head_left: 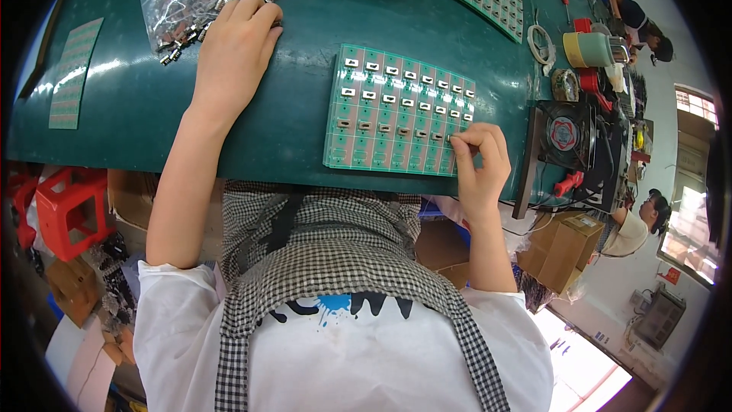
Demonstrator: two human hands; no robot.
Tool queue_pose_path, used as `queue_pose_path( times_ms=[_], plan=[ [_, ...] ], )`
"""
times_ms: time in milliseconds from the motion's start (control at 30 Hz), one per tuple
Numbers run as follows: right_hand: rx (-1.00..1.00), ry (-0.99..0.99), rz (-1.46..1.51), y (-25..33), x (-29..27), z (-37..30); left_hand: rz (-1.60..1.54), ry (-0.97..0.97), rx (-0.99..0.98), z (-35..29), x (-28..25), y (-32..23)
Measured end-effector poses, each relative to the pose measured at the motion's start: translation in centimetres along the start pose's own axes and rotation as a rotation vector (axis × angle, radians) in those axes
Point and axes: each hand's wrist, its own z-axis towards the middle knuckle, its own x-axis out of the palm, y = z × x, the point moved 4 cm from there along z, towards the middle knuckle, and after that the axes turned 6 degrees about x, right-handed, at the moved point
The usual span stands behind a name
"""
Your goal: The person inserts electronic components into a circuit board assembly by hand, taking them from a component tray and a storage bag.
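Clock positions are taken from the center of the view.

6 o'clock: white shirt (347, 370). Large black lettering (393, 307) with a blue splash graphic (333, 305); upper portion covered by the checked apron (339, 268), so the wording is incomplete.

3 o'clock: black fan (585, 137). Red-and-white emblem label (563, 133) at hub; characters too small to read.

4 o'clock: brown carton (563, 253). Small label (584, 221) near upper edge; illegible.

Between 3 and 4 o'clock: red panel (671, 275) with pale marks, on wall; illegible.

1 o'clock: green circuit panel (396, 114). Fine print cannot be resolved.
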Motion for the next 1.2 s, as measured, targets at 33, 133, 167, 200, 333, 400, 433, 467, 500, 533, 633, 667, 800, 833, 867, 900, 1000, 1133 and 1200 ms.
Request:
queue_pose_path(
  times_ms=[33,133,167,200,333,400,433,467,500,533,633,667,800,833,867,900,1000,1133,1200],
  plan=[
    [0.011,0.014,0.003,0.0,-0.1,-0.1,-0.010,0.000,-0.006,0.1,0.0,0.0],
    [0.066,0.073,-0.003,0.8,-0.3,0.4,-0.015,-0.056,0.020,0.1,-0.6,-0.2],
    [0.108,0.133,-0.011,1.1,-0.3,0.7,-0.013,-0.060,0.034,0.2,-0.8,-0.1],
    [0.110,0.121,-0.010,1.4,-0.4,0.8,-0.040,-0.094,0.036,0.1,-0.9,0.0],
    [-0.159,0.021,-0.138,3.5,-0.4,0.9,-0.297,-0.133,-0.136,-0.2,-1.9,-0.4],
    [-0.373,0.046,-0.141,5.2,0.5,0.5,-0.395,-0.135,-0.125,-0.5,-2.9,-2.1],
    [-0.369,0.035,-0.144,5.4,0.9,0.4,-0.496,-0.130,-0.127,-0.8,-3.3,-3.1],
    [-0.353,0.067,-0.161,5.5,1.4,0.3,-0.534,-0.125,-0.115,-1.3,-3.6,-4.2],
    [-0.342,0.101,-0.173,5.6,1.8,0.2,-0.567,-0.122,-0.109,-1.9,-4.0,-5.2],
    [-0.305,0.102,-0.131,5.3,1.9,0.1,-0.580,-0.109,-0.082,-2.5,-4.4,-6.2],
    [-0.235,0.053,-0.054,5.4,1.1,-0.1,-0.631,-0.093,0.033,-3.9,-5.1,-8.9],
    [-0.238,0.054,-0.049,5.5,0.9,-0.4,-0.684,-0.069,0.040,-4.3,-5.0,-9.7],
    [0.111,0.180,0.424,5.6,1.1,-1.8,-0.755,-0.062,0.120,-5.5,-4.7,-12.7],
    [0.275,0.305,0.664,5.6,1.9,-2.3,-0.720,-0.077,0.160,-5.6,-4.5,-13.0],
    [0.387,0.366,0.817,5.5,2.5,-2.9,-0.721,-0.073,0.164,-5.6,-4.4,-13.2],
    [0.389,0.364,0.819,5.6,2.6,-3.1,-0.728,-0.088,0.193,-5.6,-4.4,-13.3],
    [0.467,0.396,0.957,5.7,2.8,-3.5,-0.727,-0.103,0.244,-5.5,-4.2,-13.9],
    [0.405,0.399,0.975,5.8,2.6,-3.8,-0.705,-0.083,0.268,-5.5,-4.3,-14.4],
    [0.230,0.426,0.862,6.0,1.8,-3.6,-0.849,0.003,0.144,-5.7,-4.3,-14.3]
  ],
)
